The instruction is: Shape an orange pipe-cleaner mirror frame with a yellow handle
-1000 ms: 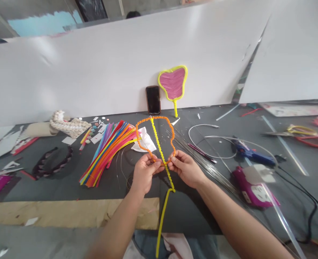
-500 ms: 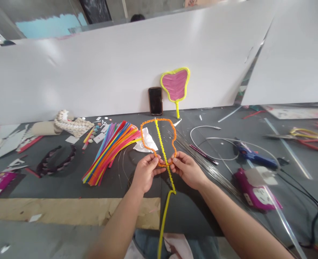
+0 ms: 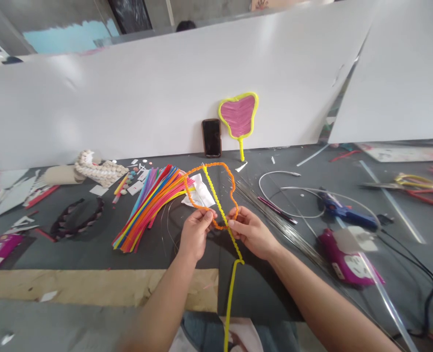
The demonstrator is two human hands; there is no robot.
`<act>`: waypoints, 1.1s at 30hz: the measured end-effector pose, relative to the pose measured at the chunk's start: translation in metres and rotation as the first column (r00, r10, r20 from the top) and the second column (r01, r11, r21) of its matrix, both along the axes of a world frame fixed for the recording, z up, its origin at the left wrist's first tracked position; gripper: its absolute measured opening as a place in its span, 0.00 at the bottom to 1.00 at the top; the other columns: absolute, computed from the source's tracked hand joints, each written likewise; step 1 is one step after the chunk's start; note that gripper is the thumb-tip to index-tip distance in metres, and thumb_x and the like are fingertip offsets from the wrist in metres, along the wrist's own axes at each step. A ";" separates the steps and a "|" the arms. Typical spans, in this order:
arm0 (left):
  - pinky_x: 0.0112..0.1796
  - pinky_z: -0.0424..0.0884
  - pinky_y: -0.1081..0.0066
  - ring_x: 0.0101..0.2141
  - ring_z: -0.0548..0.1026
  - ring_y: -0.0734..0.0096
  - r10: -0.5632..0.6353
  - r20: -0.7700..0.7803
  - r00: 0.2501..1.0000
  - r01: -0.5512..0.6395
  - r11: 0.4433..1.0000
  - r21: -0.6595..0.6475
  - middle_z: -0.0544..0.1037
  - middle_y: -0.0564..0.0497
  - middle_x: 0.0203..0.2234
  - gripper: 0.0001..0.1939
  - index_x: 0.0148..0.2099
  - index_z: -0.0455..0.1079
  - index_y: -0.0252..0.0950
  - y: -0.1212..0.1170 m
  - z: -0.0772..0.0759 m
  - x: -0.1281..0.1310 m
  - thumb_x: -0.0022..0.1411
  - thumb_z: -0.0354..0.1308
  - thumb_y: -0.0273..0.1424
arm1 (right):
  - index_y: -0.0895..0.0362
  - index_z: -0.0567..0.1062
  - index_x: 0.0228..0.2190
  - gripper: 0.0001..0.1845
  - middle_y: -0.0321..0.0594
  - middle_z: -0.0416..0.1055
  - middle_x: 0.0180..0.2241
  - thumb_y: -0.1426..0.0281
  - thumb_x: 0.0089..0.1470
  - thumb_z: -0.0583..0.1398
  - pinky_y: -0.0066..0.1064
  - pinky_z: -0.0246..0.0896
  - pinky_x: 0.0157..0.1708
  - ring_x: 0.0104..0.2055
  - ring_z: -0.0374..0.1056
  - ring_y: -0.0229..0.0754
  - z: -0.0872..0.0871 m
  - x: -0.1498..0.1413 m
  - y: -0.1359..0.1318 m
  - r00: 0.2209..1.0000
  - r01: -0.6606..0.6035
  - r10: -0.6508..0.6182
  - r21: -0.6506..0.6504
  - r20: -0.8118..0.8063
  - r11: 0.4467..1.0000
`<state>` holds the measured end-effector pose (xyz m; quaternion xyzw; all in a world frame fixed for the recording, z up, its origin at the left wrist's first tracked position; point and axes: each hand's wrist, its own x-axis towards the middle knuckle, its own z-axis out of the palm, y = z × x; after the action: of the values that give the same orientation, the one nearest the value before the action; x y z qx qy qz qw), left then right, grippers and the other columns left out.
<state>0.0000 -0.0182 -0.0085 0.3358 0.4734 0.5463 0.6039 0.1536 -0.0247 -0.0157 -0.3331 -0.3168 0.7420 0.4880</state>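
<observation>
Between my hands is a fan-shaped loop of twisted orange pipe cleaner [image 3: 233, 185], held up over the table. A twisted yellow pipe cleaner [image 3: 216, 197] runs down its middle from the top edge, crosses the bottom edge and bends into a smooth tail hanging toward my lap. My left hand [image 3: 195, 235] pinches the loop's lower left side with thumb and fingers. Closed on the lower right side, my right hand [image 3: 253, 232] has its thumb beside the yellow stem where it meets the orange edge. A finished pink fan with a yellow rim [image 3: 239, 115] leans against the white board.
A bundle of colourful pipe cleaners [image 3: 146, 210] lies left of my hands, beside a dark braided headband [image 3: 73, 227]. To the right are metal wires [image 3: 285, 230], a blue glue gun [image 3: 348, 211], a purple power strip [image 3: 348, 266] and scissors [image 3: 414, 186]. A phone [image 3: 212, 138] stands behind.
The loop has tilted, its top swinging left and its yellow tail swinging right. My right hand's thumb has shifted in to the yellow stem. Both hands keep hold.
</observation>
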 end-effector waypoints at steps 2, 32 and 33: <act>0.29 0.65 0.78 0.26 0.70 0.79 0.002 0.006 1.000 -0.002 1.000 0.008 0.74 0.53 0.25 0.13 0.29 0.72 0.33 0.001 -0.001 0.000 0.45 0.67 0.37 | 0.56 0.70 0.32 0.19 0.30 0.65 0.23 0.66 0.37 0.70 0.24 0.45 0.19 0.20 0.53 0.28 -0.001 -0.002 0.000 0.998 -0.059 0.059 -0.048 -0.006 0.997; 0.30 0.63 0.78 0.27 0.67 0.77 -0.063 0.148 0.987 0.059 0.998 0.037 0.70 0.54 0.20 0.14 0.23 0.67 0.32 0.002 0.004 0.004 0.48 0.66 0.37 | 0.60 0.70 0.26 0.15 0.36 0.72 0.22 0.63 0.41 0.67 0.24 0.38 0.16 0.15 0.51 0.25 -0.008 -0.004 0.000 0.976 -0.193 0.191 0.012 0.107 0.981; 0.30 0.63 0.77 0.27 0.68 0.77 -0.066 0.147 0.987 0.062 0.997 0.034 0.70 0.54 0.21 0.14 0.23 0.67 0.32 0.002 0.004 0.004 0.49 0.65 0.36 | 0.60 0.70 0.26 0.15 0.36 0.72 0.22 0.63 0.41 0.67 0.24 0.38 0.16 0.15 0.51 0.25 -0.008 -0.004 0.000 0.976 -0.191 0.188 0.012 0.113 0.982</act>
<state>0.0038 -0.0164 -0.0043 0.3185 0.4081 0.5569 0.6495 0.1498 -0.0243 -0.0240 -0.3367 -0.3825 0.7615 0.4005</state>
